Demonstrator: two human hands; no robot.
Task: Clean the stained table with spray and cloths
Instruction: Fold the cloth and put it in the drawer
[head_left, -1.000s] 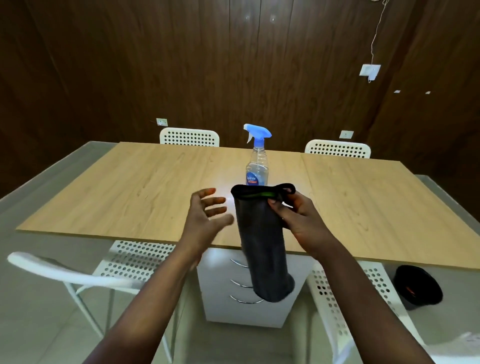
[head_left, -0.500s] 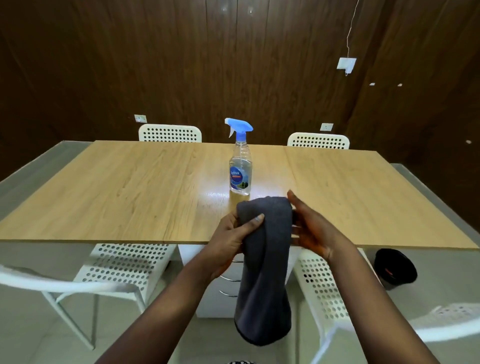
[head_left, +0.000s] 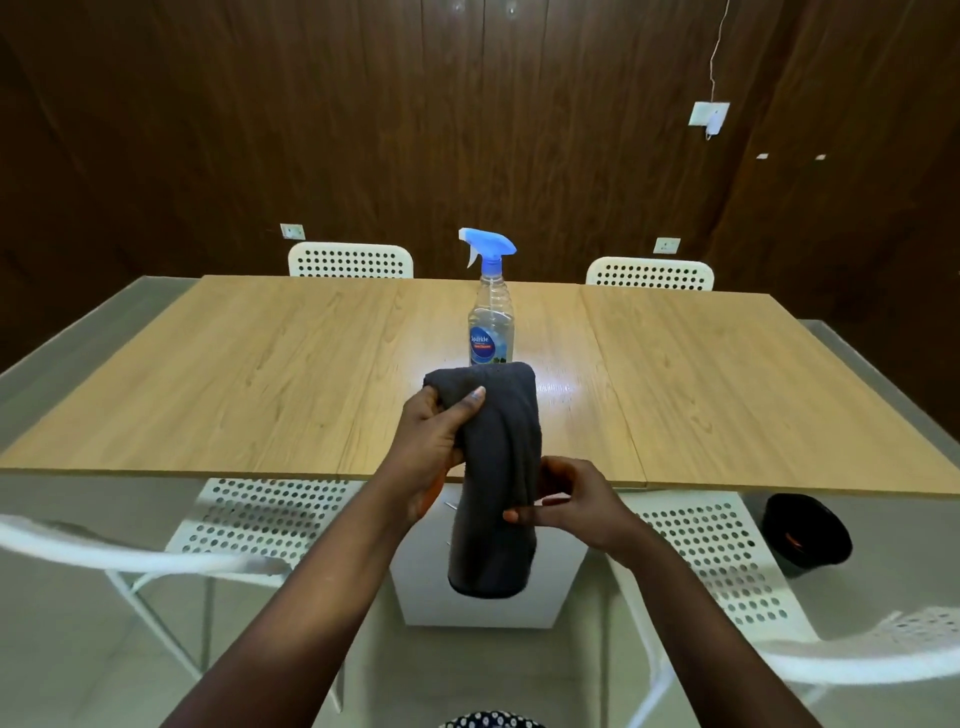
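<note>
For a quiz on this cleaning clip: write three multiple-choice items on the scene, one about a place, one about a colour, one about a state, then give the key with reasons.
1. Where does the clear plastic spray bottle stand?
A. on the light wooden table
B. on a chair
C. on the floor

2. What colour is the bottle's trigger head?
A. red
B. blue
C. green

3. How is the dark grey cloth held?
A. lying flat on the table
B. by the right hand alone
C. by both hands, hanging down

Key: 1 A, the bottle stands upright mid-table, beyond the cloth. 2 B, the trigger head is blue. 3 C, the left hand grips the cloth's top, the right hand pinches it lower down.
</note>
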